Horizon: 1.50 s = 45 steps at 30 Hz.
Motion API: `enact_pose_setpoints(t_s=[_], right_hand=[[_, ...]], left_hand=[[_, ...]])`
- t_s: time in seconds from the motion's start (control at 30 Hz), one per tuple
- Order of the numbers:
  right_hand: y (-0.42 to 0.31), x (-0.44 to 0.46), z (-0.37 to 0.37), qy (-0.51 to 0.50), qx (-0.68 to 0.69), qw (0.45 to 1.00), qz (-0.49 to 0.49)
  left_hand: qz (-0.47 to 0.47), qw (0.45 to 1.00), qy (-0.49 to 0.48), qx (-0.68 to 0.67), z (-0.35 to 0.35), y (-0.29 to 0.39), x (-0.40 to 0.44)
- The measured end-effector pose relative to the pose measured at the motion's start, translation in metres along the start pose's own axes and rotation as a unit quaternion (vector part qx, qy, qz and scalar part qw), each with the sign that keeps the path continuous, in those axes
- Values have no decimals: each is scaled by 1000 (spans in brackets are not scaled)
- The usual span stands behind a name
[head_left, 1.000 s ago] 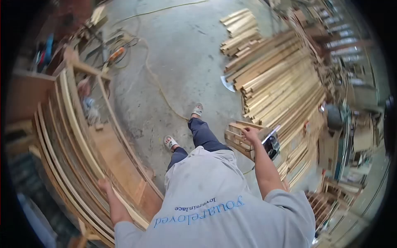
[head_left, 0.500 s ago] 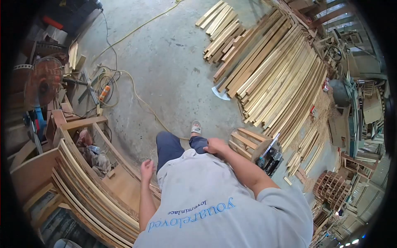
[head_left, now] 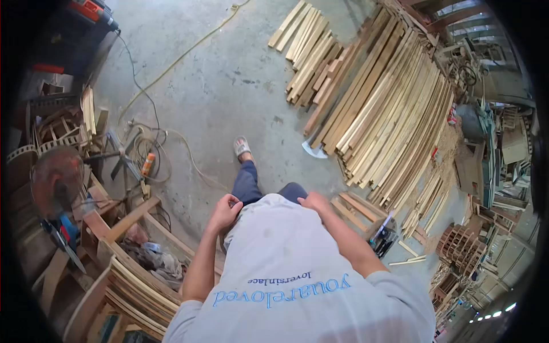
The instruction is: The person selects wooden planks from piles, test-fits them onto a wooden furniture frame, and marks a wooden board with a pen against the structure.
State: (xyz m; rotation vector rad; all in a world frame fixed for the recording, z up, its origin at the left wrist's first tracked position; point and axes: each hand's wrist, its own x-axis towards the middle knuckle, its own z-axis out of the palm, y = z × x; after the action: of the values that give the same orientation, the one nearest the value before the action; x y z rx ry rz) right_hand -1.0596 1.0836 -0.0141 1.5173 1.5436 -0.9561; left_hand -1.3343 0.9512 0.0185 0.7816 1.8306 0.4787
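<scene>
My left hand [head_left: 225, 211] is beside the hem of the grey T-shirt [head_left: 280, 240], by the left thigh. Its fingers are curled in and pressed together; whatever they may hold is hidden. At the other side of the hem, over the right thigh, my right hand [head_left: 314, 202] has its fingers bent against the cloth, and I cannot make out what is in them. Dark blue trousers [head_left: 246, 182] show below the shirt. A foot in a light sandal [head_left: 241, 146] is out in front on the concrete floor [head_left: 200, 97].
Long wooden strips [head_left: 389, 120] lie in rows at the right. A wooden frame [head_left: 130, 220], a fan [head_left: 57, 182] and an orange-handled tool [head_left: 148, 164] stand or lie at the left. A yellow hose [head_left: 177, 60] crosses the floor. Low slats [head_left: 357, 210] sit near my right arm.
The left leg has stepped forward, and the right foot has gone out of view. My left hand has come up and inward to the hem. The wooden frame has shifted down and left in view.
</scene>
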Motion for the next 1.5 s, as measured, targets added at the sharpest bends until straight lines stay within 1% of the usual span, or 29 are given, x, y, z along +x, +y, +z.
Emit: enact_pose_setpoints(t_s=[0.03,0.07,0.1,0.13,0.17,0.27,0.3,0.37,0.4,0.53,0.6,0.63,0.7,0.73,0.77,0.83,0.87,0.97,1.03,1.07,1.1,1.17,1.23,1.27,1.33,1.37,1.4,1.43,1.5], right_hand=[[-13,4,-14,4,4,1000,-1],[-21,4,-23,52,42,998,4],[-28,4,-30,96,81,992,13],[-33,5,-39,101,92,991,8],[-35,0,-45,91,99,991,18],[-40,1,-72,119,166,970,-130],[-42,1,-77,119,174,969,-127],[-55,-11,-106,12,206,966,-159],[-58,0,-106,49,209,963,-161],[-94,40,-177,43,260,946,-188],[-112,53,-222,9,225,949,-220],[-116,63,-232,10,239,946,-219],[-121,81,-246,-32,207,955,-208],[-122,87,-252,-36,211,955,-208],[-124,91,-255,-45,238,950,-198],[-128,107,-257,-70,283,939,-185],[-132,118,-258,-73,293,935,-184],[-154,160,-266,-108,271,932,-218],[-170,191,-291,-141,369,904,-160],[-176,228,-268,-56,411,889,-196],[-183,267,-245,107,419,874,-220],[-195,329,-254,74,551,830,-44],[-208,407,-248,112,589,800,4],[-216,448,-242,118,607,785,24],[-237,526,-268,23,658,750,61],[-248,573,-273,99,544,833,18],[-256,620,-277,69,549,833,27],[-264,664,-288,90,470,878,18],[-279,734,-331,85,401,911,38]], left_hand=[[-9,999,-5,31,-14,10,18],[-9,999,-10,37,-27,14,36],[-14,994,-62,92,-37,17,57],[-20,982,-116,146,-48,26,74],[-14,975,-142,171,-60,37,88],[-39,960,-183,210,-79,62,131],[-21,954,-208,216,-83,66,146],[-11,944,-237,228,-96,90,174],[0,937,-260,234,-103,103,187],[9,929,-253,270,-137,155,232],[15,929,-221,295,-153,196,254],[16,924,-225,308,-157,214,268],[34,908,-269,320,-161,245,293],[63,903,-296,305,-162,253,307],[58,902,-298,307,-162,260,320],[79,862,-368,338,-157,276,352],[98,845,-380,364,-154,276,372],[186,863,-352,310,-130,285,434],[175,877,-364,262,-108,290,487],[163,875,-373,261,-98,294,515],[152,874,-383,259,-87,295,547],[158,875,-388,243,-68,297,609],[87,932,-295,189,-54,284,660],[108,941,-276,161,-48,267,684],[-2,952,-304,42,-44,244,725],[-36,956,-290,4,-46,247,741],[-67,953,-294,-26,-48,251,758],[-98,949,-295,-57,-51,251,774],[-117,955,-265,-63,-52,240,809]])
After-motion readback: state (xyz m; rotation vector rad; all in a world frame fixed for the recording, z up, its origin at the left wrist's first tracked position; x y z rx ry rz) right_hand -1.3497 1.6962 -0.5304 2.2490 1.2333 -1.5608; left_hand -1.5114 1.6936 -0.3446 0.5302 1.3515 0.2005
